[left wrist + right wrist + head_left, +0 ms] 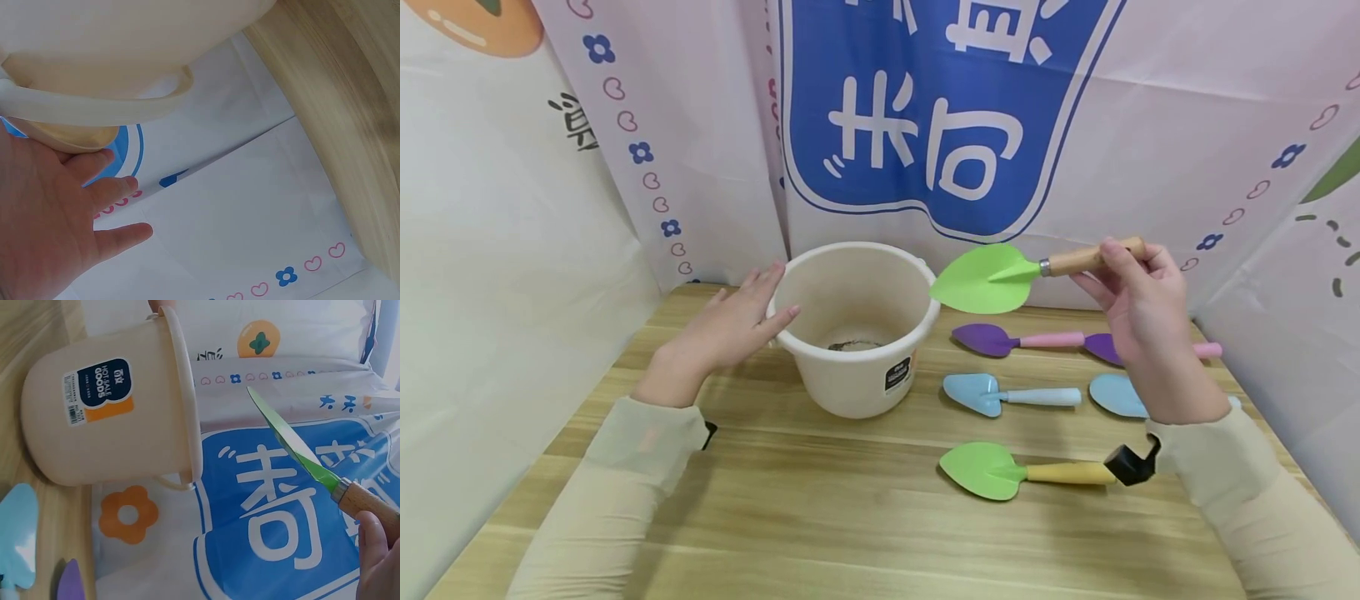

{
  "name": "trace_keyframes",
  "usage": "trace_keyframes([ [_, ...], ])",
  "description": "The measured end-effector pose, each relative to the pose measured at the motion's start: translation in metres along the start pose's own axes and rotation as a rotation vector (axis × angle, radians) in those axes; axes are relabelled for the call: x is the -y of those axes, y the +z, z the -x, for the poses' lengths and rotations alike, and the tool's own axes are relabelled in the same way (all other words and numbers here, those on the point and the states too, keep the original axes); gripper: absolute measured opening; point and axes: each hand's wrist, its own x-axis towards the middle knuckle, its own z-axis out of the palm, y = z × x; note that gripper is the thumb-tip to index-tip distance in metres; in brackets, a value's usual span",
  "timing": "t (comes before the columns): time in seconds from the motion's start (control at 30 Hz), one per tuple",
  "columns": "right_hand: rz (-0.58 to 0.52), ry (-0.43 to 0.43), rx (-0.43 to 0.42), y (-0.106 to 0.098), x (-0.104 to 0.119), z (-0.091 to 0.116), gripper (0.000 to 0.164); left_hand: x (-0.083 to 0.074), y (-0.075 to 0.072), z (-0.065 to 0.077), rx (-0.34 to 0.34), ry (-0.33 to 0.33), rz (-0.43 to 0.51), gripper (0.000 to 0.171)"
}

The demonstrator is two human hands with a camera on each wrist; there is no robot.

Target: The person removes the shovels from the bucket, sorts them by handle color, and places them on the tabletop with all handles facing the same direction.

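Note:
A cream plastic bucket (842,383) stands upright on the table. My left hand (737,321) rests at its left rim with the fingers spread; in the left wrist view these fingers (115,244) lie beside the bucket's handle (94,109). My right hand (1150,308) grips the wooden handle of a green garden trowel (988,279) and holds it raised at the bucket's right rim. The blade points left and overlaps the rim in the head view. Seen from the right wrist, the trowel (290,440) is almost edge-on, beside the bucket's opening.
On the table (820,517), right of the bucket, lie another green trowel (981,471), a light blue trowel (973,393) and a purple trowel (985,340) with a pink handle. A second blue trowel (1116,396) and purple trowel (1101,347) lie partly behind my right arm. Printed cloth (715,108) hangs behind.

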Motion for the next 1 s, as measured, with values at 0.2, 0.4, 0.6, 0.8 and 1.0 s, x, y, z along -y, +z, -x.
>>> trace_keyframes([
  [0.2, -0.003, 0.058, -0.01, -0.025, 0.007, 0.007, 0.014, -0.001, 0.0, -0.002, -0.009, 0.004, 0.0, 0.082],
  [0.4, -0.046, 0.102, -0.08, -0.049, 0.012, 0.014, 0.014, 0.0, 0.0, -0.002, -0.006, 0.004, -0.004, 0.083],
  [0.6, -0.083, 0.154, -0.11, -0.076, 0.019, 0.022, 0.01, 0.0, -0.002, 0.0, 0.005, -0.004, 0.004, 0.081],
  [0.8, -0.101, 0.166, -0.119, -0.101, 0.023, 0.03, 0.014, 0.0, -0.002, -0.001, 0.007, -0.002, 0.0, 0.081],
  [1.0, -0.118, 0.168, -0.148, -0.124, 0.027, 0.035, 0.021, 0.001, -0.001, -0.001, 0.005, 0.002, -0.002, 0.08],
])
